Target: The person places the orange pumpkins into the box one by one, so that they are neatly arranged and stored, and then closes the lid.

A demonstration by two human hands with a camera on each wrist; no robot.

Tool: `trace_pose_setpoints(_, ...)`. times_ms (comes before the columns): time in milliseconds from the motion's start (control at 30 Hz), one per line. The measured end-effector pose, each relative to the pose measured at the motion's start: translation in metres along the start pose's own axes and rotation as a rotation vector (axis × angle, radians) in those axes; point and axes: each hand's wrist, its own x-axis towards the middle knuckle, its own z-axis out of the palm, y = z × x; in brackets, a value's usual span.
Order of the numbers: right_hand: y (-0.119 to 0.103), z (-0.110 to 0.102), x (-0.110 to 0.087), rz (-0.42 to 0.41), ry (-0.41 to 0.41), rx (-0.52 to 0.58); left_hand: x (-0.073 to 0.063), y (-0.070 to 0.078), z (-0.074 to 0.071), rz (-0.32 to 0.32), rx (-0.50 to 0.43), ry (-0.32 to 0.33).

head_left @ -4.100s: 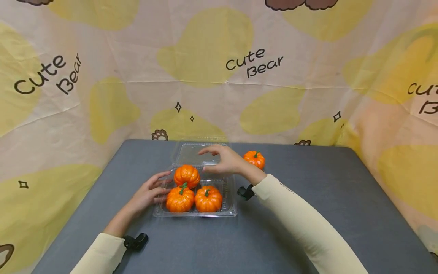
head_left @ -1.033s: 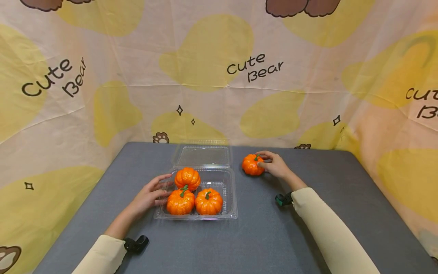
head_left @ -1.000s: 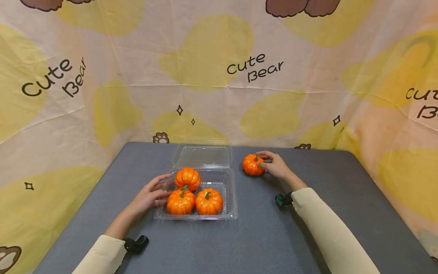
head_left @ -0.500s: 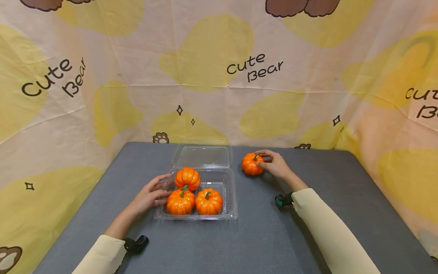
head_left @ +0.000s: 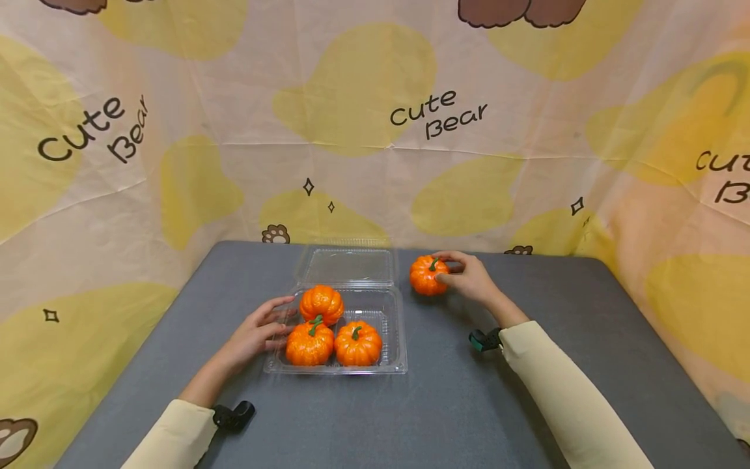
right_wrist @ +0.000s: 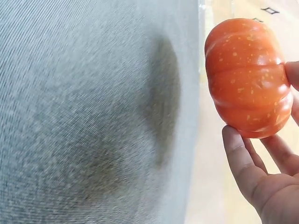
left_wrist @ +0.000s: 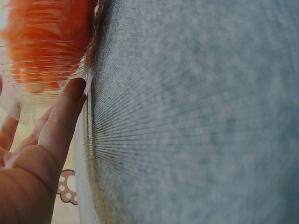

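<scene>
My right hand [head_left: 471,279] grips a small orange pumpkin [head_left: 424,276] with a green stem, thumb and fingers around its side. In the right wrist view that pumpkin [right_wrist: 247,77] hangs above the table, apart from its shadow. To its left lies a clear plastic clamshell box [head_left: 400,348] holding a back-left pumpkin [head_left: 321,304], a front-left pumpkin [head_left: 308,345] and a front-right pumpkin [head_left: 359,345]. My left hand [head_left: 252,335] rests at the box's left side with fingers extended. The left wrist view shows its fingers [left_wrist: 60,119] at the ribbed plastic wall.
The box's transparent lid [head_left: 349,267] is folded back flat behind it, toward the far edge of the grey table [head_left: 363,423]. A patterned cloth [head_left: 351,98] with "Cute Bear" lettering hangs behind and at the sides.
Since the earliest frame my right hand has moved from over the box to the pumpkin on the right and grasped it. Lately it has raised that pumpkin slightly. My left hand stays put.
</scene>
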Motion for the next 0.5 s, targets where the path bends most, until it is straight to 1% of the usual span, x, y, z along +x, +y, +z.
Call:
trace_pose_setpoints(100, -0.006, 0.0, -0.001, -0.011, 0.01, 0.011, 0.001, 0.0, -0.001, 0.0, 0.0, 0.001)
trace_pose_setpoints(333, -0.022, 0.002, -0.004, -0.07, -0.009, 0.036, 0.001, 0.001, 0.0, 0.015, -0.001, -0.005)
trace_pose_setpoints(500, -0.03, 0.009, -0.004, -0.127, -0.008, 0.039, 0.0, 0.001, 0.001, -0.001, 0.009, 0.007)
